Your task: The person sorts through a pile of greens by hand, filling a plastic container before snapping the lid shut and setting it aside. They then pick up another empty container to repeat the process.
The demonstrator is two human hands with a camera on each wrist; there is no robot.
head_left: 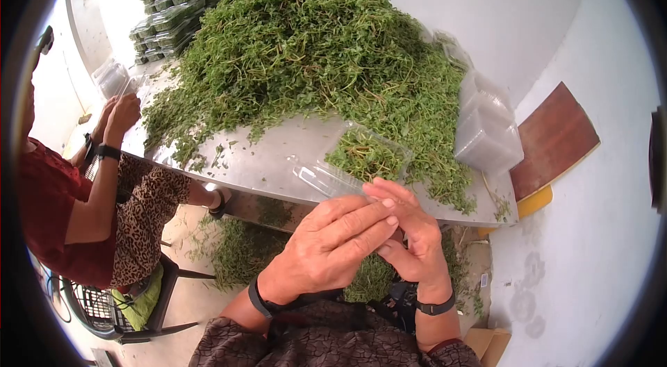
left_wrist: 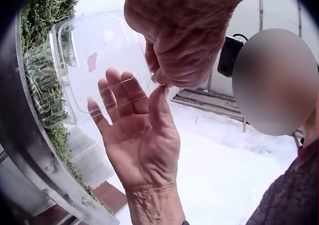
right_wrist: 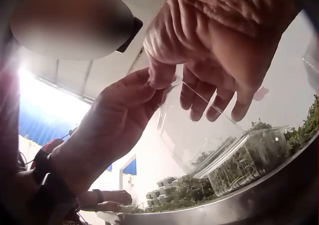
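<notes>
On the table's front edge stands an open clear plastic clamshell box [head_left: 368,152], with leafy green stems inside. Its clear lid [left_wrist: 94,50] is swung out toward me. My left hand [head_left: 333,245] pinches the lid's free edge between thumb and fingertips. At the same spot the thumb of my right hand [head_left: 411,235] meets the left fingertips, while its other fingers stretch out along the lid's far side, showing through the plastic in the left wrist view. Seen from the right wrist, the box [right_wrist: 249,157] is filled with greens, and its lid tilts up to both hands.
A large heap of greens [head_left: 306,40] covers much of the metal table [head_left: 257,165]. Packed boxes [head_left: 174,13] are stacked at the back left, nested clear boxes [head_left: 490,124] at the right. Another person [head_left: 76,207] sits at left, hands by clear containers [head_left: 111,79]. More greens lie beneath the table.
</notes>
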